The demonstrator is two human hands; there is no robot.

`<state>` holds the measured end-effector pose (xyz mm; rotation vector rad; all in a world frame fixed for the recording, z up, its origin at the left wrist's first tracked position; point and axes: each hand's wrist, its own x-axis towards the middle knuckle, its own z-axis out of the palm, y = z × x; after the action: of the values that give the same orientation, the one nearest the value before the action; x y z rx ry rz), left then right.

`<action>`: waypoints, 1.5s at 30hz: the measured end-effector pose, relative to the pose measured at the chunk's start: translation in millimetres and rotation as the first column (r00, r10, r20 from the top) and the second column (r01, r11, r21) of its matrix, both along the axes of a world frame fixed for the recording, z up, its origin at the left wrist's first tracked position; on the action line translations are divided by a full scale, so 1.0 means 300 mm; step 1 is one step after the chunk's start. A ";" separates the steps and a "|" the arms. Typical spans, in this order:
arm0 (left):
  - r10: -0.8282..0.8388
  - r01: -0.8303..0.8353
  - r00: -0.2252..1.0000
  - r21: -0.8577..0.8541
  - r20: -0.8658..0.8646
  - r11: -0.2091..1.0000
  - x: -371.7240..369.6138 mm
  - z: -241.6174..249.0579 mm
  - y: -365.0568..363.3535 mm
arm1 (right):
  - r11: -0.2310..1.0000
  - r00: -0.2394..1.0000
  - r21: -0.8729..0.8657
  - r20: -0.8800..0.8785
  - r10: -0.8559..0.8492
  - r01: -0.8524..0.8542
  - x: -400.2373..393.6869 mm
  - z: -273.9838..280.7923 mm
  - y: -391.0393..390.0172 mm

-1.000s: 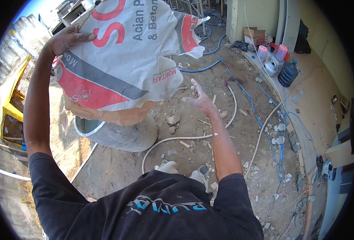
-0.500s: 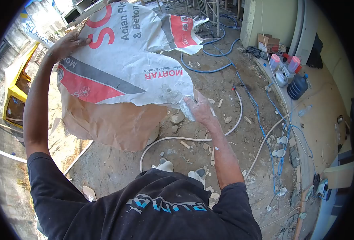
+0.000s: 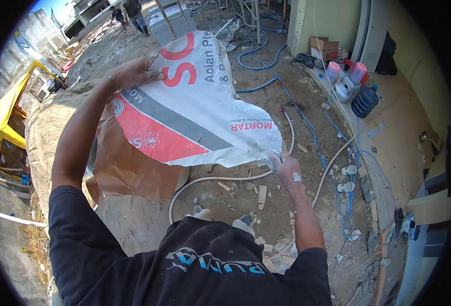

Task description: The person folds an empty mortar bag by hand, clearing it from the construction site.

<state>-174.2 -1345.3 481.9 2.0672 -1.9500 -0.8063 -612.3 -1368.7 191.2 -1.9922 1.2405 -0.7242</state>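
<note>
A torn paper mortar bag (image 3: 184, 112), white with red and grey print, is stretched out in front of me. Its brown paper layer (image 3: 133, 168) hangs below the printed one. My left hand (image 3: 136, 74) grips the bag's upper left edge, fingers over the print. At the lower right corner, my right hand (image 3: 285, 168) pinches the paper, with pale powder on the skin. The bag's right edge is ragged.
A blue hose (image 3: 258, 86) and a pale hose (image 3: 225, 178) cross the rubble-strewn ground. Right: a dark water jug (image 3: 365, 101), pink-lidded containers (image 3: 358, 72) and a cardboard box (image 3: 324, 48). Left: a yellow frame (image 3: 12, 133). Two people (image 3: 133, 13) stand far off.
Both hands and the bag have moved right and lower in view. The bag's upper right flap no longer shows, and distant people have come into view.
</note>
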 end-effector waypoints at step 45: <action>-0.389 0.470 0.874 -0.304 0.290 0.829 -0.534 -0.165 0.085 | 0.930 0.828 0.246 0.431 -0.358 0.274 0.215 -0.312 -0.124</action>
<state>-334.5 -1319.7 432.5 1.5665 -2.5112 -0.2434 -547.9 -1406.0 97.6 -1.3617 1.2890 -1.1432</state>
